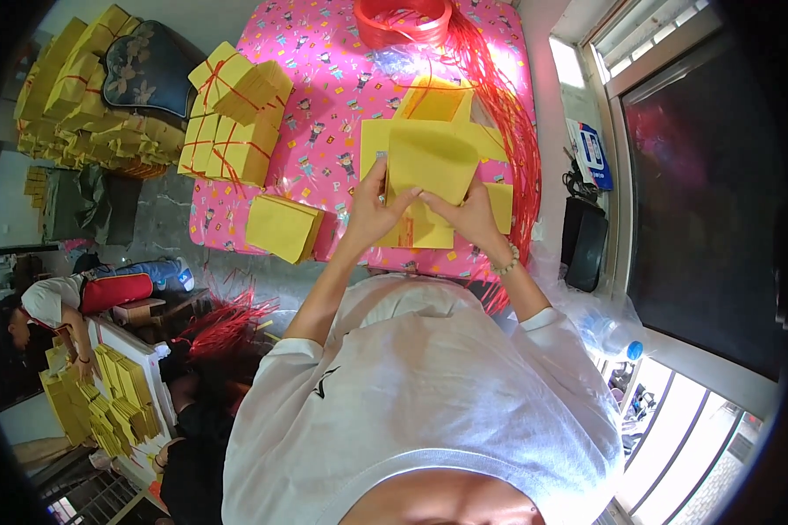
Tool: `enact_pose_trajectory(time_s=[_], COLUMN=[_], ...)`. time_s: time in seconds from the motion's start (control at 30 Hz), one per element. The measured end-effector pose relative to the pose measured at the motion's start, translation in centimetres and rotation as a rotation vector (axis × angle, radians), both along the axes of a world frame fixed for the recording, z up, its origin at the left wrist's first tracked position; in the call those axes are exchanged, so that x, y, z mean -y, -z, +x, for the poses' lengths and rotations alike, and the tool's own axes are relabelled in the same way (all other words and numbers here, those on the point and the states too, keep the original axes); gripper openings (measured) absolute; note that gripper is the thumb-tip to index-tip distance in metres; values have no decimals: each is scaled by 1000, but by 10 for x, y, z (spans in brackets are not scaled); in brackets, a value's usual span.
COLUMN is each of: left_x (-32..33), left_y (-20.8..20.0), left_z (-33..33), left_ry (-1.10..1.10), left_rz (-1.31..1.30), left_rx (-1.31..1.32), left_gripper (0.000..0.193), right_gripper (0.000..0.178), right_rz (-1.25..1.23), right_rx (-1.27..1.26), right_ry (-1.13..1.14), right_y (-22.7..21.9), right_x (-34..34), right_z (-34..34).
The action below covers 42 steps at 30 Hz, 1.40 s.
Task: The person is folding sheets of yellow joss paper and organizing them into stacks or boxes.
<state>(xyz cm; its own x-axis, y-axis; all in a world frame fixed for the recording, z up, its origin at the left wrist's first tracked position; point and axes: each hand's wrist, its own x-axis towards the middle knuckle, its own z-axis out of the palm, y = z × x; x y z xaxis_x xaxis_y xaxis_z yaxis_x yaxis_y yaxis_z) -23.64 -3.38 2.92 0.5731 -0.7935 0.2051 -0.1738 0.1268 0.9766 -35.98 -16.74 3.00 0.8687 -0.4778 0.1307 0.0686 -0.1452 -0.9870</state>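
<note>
Between both hands I hold a stack of yellow paper point(433, 162), raised a little over the pink patterned table point(324, 96). My left hand point(376, 206) closes on its left edge, thumb on the near face. On the right edge my right hand point(471, 214) grips the same way, a beaded bracelet point(505, 260) at its wrist. Beneath and behind lie more yellow sheets point(429, 232), some with red print. A loose yellow bundle point(282, 227) rests at the table's near left edge.
Tied yellow bundles point(236, 144) stand on the table's left. Red strips point(512, 131) trail down its right side from a red coil point(403, 22). Many bundles point(87, 96) are piled at far left. Another person point(57, 306) handles yellow stacks at lower left. A plastic bottle point(617, 337) is at right.
</note>
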Motion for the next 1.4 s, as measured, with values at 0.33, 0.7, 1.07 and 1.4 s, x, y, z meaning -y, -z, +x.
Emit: enact_pose_trajectory(time_s=[0.33, 0.7, 1.07, 1.4], left_x=[14, 21, 15, 8], left_y=[-25, -25, -38, -40], left_z=[4, 0, -14, -31], left_ry=[57, 27, -4, -69], left_rz=[104, 113, 60, -169], left_rx=[-440, -577, -523, -332], left_gripper=[37, 36, 34, 38], right_gripper=[43, 36, 45, 34], right_rz=[268, 398, 159, 309], right_rx=[-83, -51, 38, 122], right_ry=[70, 118, 119, 148], right_y=[-31, -21, -22, -37], right_x=[1, 3, -4, -11], right_z=[4, 7, 3, -4])
